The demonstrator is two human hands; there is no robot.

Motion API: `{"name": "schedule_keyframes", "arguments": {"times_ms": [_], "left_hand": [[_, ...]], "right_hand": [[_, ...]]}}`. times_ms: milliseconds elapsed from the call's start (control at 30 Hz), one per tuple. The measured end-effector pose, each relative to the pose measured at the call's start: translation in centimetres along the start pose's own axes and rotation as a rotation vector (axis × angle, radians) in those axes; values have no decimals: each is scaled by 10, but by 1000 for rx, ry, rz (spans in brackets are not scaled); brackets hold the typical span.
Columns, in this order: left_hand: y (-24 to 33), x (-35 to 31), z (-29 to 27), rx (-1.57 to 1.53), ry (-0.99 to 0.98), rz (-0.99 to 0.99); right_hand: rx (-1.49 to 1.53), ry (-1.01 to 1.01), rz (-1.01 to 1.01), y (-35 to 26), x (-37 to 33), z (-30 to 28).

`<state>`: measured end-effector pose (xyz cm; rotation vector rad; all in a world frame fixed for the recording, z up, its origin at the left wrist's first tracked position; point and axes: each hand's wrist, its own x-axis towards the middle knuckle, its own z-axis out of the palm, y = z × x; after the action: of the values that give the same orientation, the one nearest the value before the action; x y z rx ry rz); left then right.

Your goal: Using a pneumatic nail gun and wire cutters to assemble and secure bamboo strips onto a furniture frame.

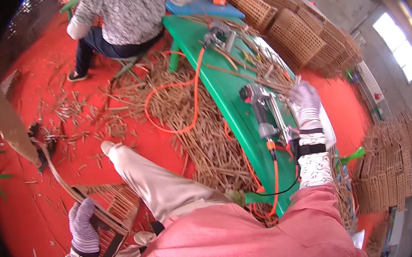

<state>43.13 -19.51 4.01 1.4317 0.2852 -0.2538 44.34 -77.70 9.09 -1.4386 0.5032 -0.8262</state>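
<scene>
My left hand [85, 223], in a purple-and-white striped glove, is closed on the side of a slatted brown wicker basket piece [122, 204] low at the left, beside my leg. A long bent strip [56, 166] runs from the rim of this piece toward the far left. My right hand [307, 99], gloved alike, reaches across the green table [214, 92] with its fingers closed at the ends of thin brown strips [270, 84]; the fingertips are partly blurred. Just left of that hand lies a nail gun [257, 106] with an orange air hose [276, 180].
A second nail gun [220, 35] lies farther along the table. Many loose strips [204, 145] heap on the red floor under the table's left edge. A seated person [128, 9] works at the far left; another person's leg [6, 116] stands at left. Brown woven panels [294, 38] are stacked behind.
</scene>
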Motion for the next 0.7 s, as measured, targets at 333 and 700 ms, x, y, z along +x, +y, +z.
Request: {"name": "schedule_keyframes", "arguments": {"times_ms": [333, 700], "left_hand": [[7, -13, 4, 39, -42, -12], [3, -14, 12, 86, 17, -102]], "right_hand": [[-701, -243, 250, 80, -16, -48], [-1500, -581, 291, 46, -44, -101]]}}
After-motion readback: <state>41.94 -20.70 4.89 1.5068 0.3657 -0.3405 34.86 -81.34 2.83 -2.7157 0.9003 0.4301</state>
